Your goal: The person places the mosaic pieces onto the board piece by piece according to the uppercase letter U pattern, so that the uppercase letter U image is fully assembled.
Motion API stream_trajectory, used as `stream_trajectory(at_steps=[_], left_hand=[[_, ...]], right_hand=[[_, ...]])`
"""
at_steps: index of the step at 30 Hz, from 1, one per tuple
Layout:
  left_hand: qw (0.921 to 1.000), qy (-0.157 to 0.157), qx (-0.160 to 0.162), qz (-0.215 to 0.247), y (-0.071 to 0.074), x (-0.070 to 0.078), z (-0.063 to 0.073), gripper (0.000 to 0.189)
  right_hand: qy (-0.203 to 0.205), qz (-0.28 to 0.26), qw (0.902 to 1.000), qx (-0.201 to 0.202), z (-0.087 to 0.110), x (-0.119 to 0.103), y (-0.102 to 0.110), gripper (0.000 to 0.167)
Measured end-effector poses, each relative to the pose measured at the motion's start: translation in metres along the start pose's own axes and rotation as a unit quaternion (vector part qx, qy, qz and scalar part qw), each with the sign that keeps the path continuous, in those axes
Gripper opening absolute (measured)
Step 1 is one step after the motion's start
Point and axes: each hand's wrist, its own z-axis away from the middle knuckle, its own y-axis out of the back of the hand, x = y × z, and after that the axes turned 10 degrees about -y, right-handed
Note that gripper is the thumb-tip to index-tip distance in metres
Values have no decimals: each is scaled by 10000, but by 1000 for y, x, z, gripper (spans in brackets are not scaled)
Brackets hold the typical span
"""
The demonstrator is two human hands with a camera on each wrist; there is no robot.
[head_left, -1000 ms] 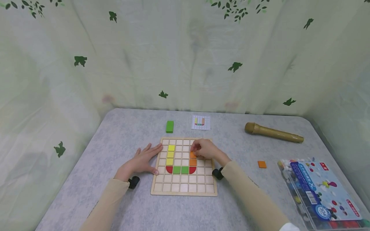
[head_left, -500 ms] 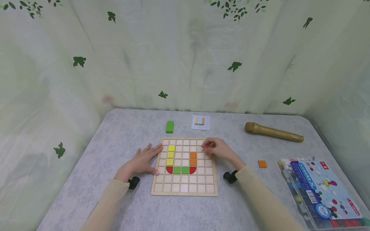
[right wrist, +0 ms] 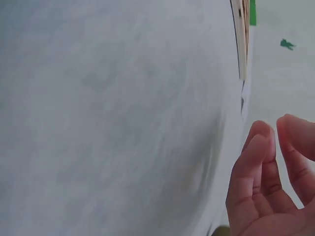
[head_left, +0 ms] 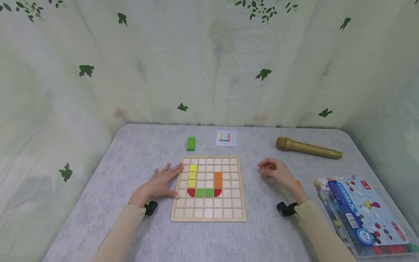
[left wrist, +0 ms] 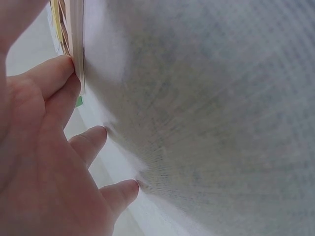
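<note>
A wooden grid board [head_left: 209, 215] lies in the middle of the table, seen in the head view. Set in its squares are yellow tiles [head_left: 192, 175], red rounded corner tiles [head_left: 191, 193], green tiles [head_left: 204, 193] and orange tiles [head_left: 217, 179], together forming a U. My left hand [head_left: 159, 184] spreads its fingers at the board's left edge; in the left wrist view the index fingertip [left wrist: 66, 63] touches that edge. To the right of the board, my right hand [head_left: 278, 174] hovers with bent fingers and nothing between them. A loose orange tile [head_left: 298, 183] is mostly hidden behind its wrist.
Behind the board lie a green block [head_left: 191, 144] and a pattern card [head_left: 226, 138] printed with a coloured U. A gold microphone [head_left: 309, 148] lies at the back right. At the front right is a clear plastic box [head_left: 366, 214] with a printed cover.
My right hand has left the orange tiles on the board and moved right, past the board's edge, its wrist now over the loose orange tile. My left hand has stayed put.
</note>
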Motion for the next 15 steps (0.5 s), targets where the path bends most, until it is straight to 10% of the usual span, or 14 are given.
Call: stream_trajectory(at_steps=[15], left_hand=[[10000,-65,18,15,1,0,0,108]], right_hand=[[-792,50,9904,1133,47,21,34,27]])
